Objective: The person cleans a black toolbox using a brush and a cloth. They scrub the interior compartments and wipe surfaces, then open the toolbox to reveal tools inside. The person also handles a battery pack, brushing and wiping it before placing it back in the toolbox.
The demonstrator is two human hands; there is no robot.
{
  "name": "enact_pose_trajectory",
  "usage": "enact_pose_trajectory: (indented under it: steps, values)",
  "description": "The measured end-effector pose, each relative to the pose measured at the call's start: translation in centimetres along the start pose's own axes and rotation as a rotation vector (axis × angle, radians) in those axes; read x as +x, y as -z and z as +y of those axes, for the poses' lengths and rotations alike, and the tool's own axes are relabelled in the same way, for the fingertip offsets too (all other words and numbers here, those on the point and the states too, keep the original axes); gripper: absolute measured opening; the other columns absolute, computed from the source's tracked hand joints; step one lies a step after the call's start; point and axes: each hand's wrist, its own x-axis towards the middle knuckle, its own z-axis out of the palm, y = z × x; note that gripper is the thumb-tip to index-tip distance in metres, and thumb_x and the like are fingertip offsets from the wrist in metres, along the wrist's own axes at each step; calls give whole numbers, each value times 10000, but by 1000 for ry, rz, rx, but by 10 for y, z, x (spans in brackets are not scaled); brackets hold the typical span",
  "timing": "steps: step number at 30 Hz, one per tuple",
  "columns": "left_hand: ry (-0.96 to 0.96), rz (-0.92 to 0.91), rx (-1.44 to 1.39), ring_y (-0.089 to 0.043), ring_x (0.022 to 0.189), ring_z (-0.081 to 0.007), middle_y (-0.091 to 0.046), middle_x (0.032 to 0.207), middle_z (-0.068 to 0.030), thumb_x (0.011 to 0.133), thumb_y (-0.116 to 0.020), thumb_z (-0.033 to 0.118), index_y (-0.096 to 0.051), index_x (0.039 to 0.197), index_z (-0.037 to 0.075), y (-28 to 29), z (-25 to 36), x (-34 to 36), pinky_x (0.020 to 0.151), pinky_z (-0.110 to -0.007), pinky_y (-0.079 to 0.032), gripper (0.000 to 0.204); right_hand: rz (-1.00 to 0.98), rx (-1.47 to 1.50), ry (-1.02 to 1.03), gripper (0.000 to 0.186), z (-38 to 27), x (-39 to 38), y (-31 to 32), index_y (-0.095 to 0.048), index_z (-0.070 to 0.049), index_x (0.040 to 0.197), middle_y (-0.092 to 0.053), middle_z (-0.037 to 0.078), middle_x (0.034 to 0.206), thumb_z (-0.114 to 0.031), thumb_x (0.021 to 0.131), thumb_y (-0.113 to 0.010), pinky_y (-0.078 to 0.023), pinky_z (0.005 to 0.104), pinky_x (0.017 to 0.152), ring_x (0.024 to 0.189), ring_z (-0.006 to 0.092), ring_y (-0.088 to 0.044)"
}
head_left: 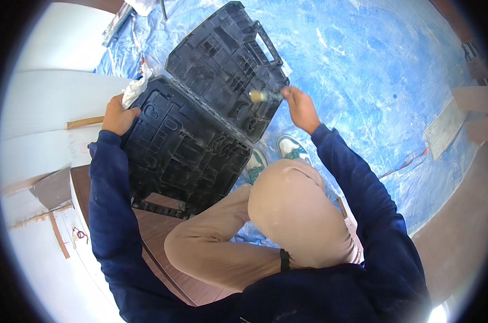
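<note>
A black plastic tool case [187, 153] lies unfolded in front of me, its two halves joined along a hinge and showing moulded hollows. Pale dust marks the inside. My left hand [119, 114] is closed on the outer edge of the near half, thumb over the rim. Right by those fingers sits a crumpled white cloth [137, 88]; whether they pinch it too is unclear. In my right hand [302, 109] is a small brush [262, 96] with light bristles, blurred by motion. Its bristles point left, over the far half, but contact cannot be made out.
Blue plastic sheeting [384, 70] with whitish smears covers the floor ahead and to the right. My bent legs [295, 215] and green-and-white shoes [292, 149] are close to the case. A grey board [446, 129] lies at the right; a brown wooden surface [163, 229] is below the case.
</note>
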Motion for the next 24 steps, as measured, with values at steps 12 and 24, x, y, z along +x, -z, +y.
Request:
enact_pose_trajectory:
  steps: [12,24]
  values:
    - [62,-87,-1,-644,1062,-457,-690,1106,-298,709,-739,132,-667,1160,-51,-26,-32,4,938,-455,-489,492,-257,-165,101,289,-69,56,-25,-673,15,1196,-705,267,986,-152,999,-543,-541,501,815,890,465,-676]
    - [40,-72,10,-661,1048,-453,-708,1070,-289,712,-732,112,-675,1135,-51,-25,-4,-8,936,-449,-496,457,-620,-669,249,225,-71,44,-44,-575,28,1114,-676,198,864,-44,902,-559,-551,490,686,781,401,-690]
